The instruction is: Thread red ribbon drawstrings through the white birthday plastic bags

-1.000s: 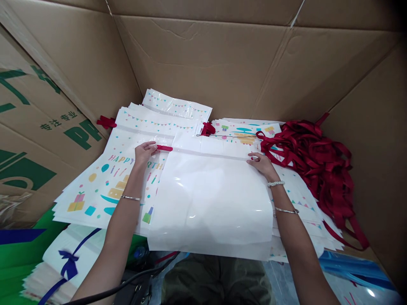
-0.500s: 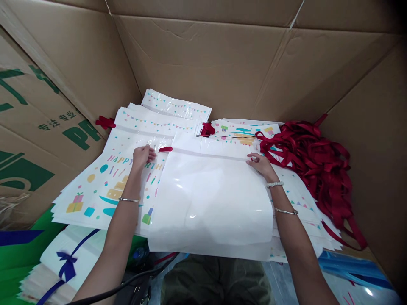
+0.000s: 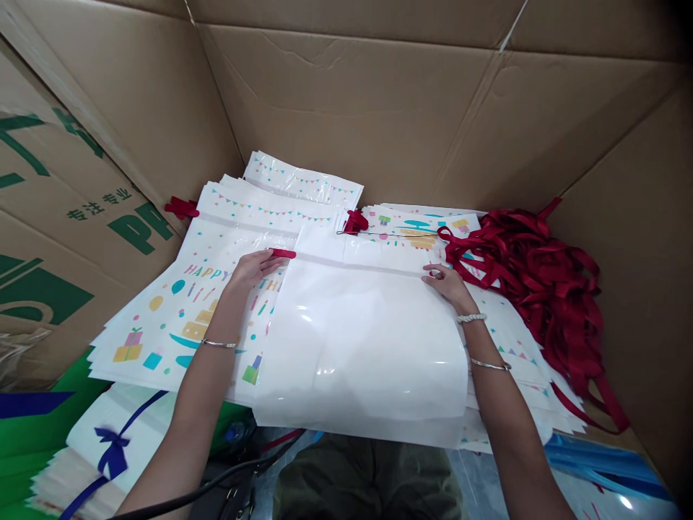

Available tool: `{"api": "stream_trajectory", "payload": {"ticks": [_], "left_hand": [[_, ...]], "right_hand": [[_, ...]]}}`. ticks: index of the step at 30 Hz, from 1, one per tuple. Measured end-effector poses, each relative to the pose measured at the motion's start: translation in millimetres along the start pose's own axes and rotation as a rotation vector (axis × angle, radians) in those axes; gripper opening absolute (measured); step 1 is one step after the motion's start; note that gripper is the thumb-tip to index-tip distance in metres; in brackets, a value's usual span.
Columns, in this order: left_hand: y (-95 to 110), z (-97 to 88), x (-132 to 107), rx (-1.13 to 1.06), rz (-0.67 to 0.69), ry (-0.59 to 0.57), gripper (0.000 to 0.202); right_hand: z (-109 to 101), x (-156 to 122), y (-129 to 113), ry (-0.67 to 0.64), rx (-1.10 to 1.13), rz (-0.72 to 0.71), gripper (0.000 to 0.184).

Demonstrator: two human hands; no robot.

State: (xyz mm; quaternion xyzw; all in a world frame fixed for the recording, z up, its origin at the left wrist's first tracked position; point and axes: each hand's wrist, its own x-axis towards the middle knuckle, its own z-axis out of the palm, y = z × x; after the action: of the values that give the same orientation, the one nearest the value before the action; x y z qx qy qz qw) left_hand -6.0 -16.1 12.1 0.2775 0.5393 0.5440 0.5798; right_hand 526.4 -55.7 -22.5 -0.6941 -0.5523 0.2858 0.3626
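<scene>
A plain white plastic bag (image 3: 362,339) lies face up in front of me, a folded channel running across its upper part. From the channel's left end sticks a short red ribbon end (image 3: 284,253). My left hand (image 3: 257,269) has thumb and forefinger on that ribbon end, the other fingers stretched beneath. At the channel's right end, my right hand (image 3: 447,283) pinches the bag's edge, with a speck of red between its fingers. A thin dark wire (image 3: 387,233) lies just above the bag, reaching a red ribbon loop at its right.
Printed birthday bags (image 3: 162,310) are stacked on the left, more lying under the white bag and at the right. A tangled heap of red ribbon (image 3: 546,274) sits at the right. Cardboard walls (image 3: 346,94) enclose the back and sides. White bundles with a blue bow (image 3: 112,448) lie lower left.
My left hand has moved right, from over the printed bag to the red ribbon end, and its fingers now meet it. My right hand stays at the bag's right edge.
</scene>
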Motion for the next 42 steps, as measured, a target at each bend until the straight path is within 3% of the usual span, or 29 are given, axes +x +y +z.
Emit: {"api": "stream_trajectory", "payload": {"ticks": [11,23,32,42], "left_hand": [[3.2,0.4,1.7,0.067,0.035,0.116,0.019],[-7.9,-4.2,14.7,0.254,0.192,0.184,0.012],[-6.4,-6.4,18.4,0.272,0.18,0.209,0.009],[-4.2,-3.9,17.1,0.297,0.164,0.205,0.012]], "right_hand": [[0.9,1.5,2.8,0.018,-0.005,-0.041,0.053],[-0.8,2.3,-0.2,0.009,-0.088,-0.025,0.053],[-0.8,0.3,-3.2,0.02,-0.065,-0.024,0.055],[2.1,-2.5,-7.9,0.079,-0.131,-0.044,0.039]]}}
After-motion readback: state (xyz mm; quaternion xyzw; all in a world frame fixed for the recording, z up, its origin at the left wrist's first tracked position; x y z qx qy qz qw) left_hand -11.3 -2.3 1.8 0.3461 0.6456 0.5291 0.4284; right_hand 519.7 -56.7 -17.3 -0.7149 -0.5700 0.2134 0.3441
